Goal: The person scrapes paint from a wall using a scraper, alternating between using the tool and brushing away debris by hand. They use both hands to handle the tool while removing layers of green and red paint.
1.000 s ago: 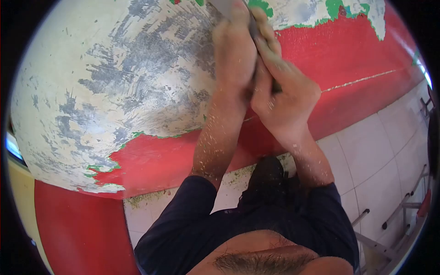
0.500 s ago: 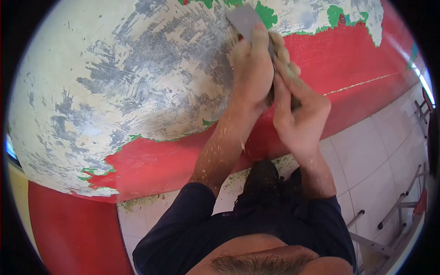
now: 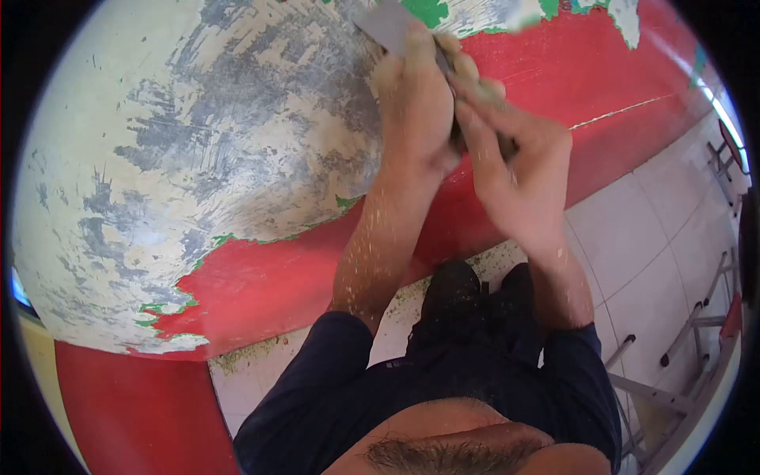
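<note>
My left hand (image 3: 418, 107) is closed around a paint scraper (image 3: 386, 28), its thumb lying along the wide grey metal blade. The handle is mostly hidden by my hands. My right hand (image 3: 518, 162) grips the same scraper lower down, its fingers pressed together against the left hand. The blade lies against a wall (image 3: 261, 119) of worn white and grey, with scratch marks across it. Red paint (image 3: 554, 87) covers the wall's lower part, and a ragged green edge (image 3: 348, 201) runs along the border. Pale flakes stick to both forearms.
Paint crumbs (image 3: 253, 352) lie on the white floor tiles (image 3: 625, 229) at the wall's foot. Metal ladder-like legs (image 3: 657, 392) stand at the right. A red lower wall section (image 3: 134, 412) fills the bottom left, and my shoes (image 3: 455, 285) are close to the wall.
Both hands and the scraper have moved up and left in view, while the camera view has also shifted slightly. The grip on the scraper looks the same.
</note>
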The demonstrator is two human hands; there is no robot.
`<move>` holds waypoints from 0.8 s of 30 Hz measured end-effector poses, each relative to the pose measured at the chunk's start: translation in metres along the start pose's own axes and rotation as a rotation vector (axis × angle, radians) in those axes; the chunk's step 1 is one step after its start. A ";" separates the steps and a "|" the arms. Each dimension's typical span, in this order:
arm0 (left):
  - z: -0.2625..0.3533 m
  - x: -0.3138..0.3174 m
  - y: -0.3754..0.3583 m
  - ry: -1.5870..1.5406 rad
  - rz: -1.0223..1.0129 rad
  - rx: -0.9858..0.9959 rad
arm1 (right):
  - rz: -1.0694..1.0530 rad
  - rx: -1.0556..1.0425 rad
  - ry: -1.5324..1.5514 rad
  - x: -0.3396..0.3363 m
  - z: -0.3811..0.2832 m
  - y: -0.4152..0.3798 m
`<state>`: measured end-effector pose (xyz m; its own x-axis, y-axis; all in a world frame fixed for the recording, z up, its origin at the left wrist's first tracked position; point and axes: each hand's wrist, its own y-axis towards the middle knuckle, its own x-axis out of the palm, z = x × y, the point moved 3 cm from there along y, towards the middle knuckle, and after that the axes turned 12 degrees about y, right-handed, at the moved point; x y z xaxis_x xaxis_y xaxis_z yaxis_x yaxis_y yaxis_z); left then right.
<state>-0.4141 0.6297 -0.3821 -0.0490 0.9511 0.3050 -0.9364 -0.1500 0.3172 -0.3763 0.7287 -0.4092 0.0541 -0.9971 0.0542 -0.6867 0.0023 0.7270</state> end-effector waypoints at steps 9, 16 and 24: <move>-0.005 0.000 0.005 0.077 -0.010 0.030 | 0.058 -0.028 0.086 0.002 0.012 0.001; -0.019 0.005 -0.008 -0.020 -0.017 -0.020 | 0.030 0.036 0.105 -0.012 0.015 -0.014; -0.004 -0.005 -0.007 0.175 0.041 0.119 | -0.014 -0.015 0.104 0.000 0.020 -0.011</move>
<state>-0.4082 0.6273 -0.3891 -0.1551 0.9744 0.1628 -0.8853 -0.2102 0.4148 -0.3833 0.7268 -0.4309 0.1391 -0.9837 0.1137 -0.6747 -0.0101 0.7380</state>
